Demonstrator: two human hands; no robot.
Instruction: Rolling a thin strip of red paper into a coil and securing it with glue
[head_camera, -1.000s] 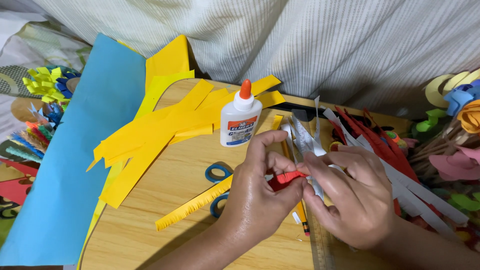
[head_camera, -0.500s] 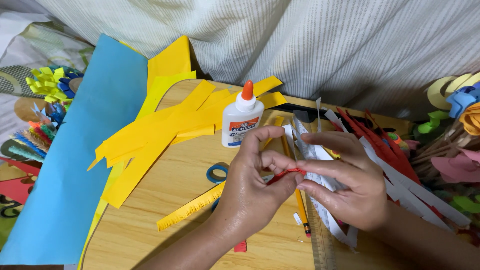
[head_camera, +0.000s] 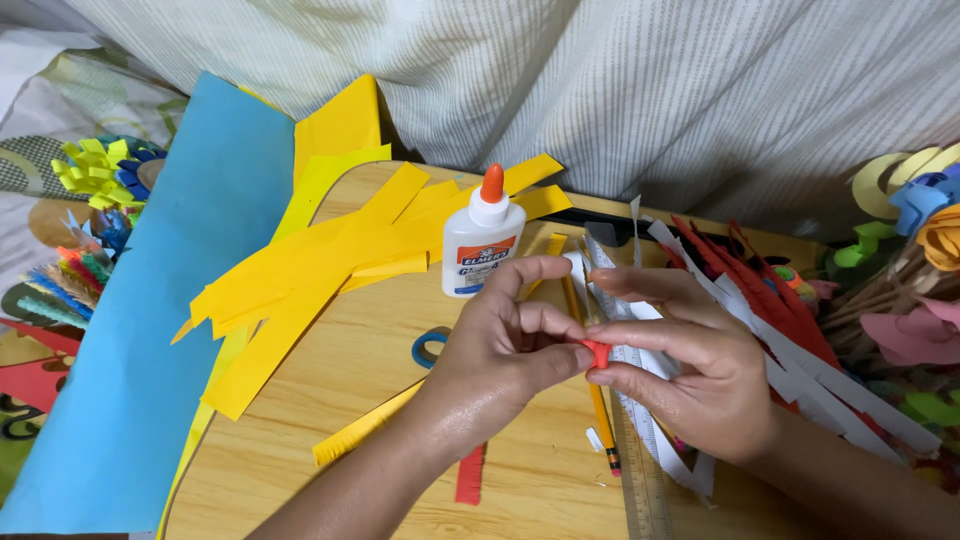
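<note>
A small red paper roll (head_camera: 597, 352) is pinched between both hands' fingertips; it should be kept tightly wound.

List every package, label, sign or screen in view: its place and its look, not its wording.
Glue bottle: upright on the wooden table, behind the left hand; white, flat-sided, with an orange cap.
Bottle label: on the bottle's front; orange and blue bands with print.
No signs or screens in view.

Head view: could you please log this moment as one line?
left hand: pinching red paper strip | right hand: pinching same strip | behind: glue bottle
</note>
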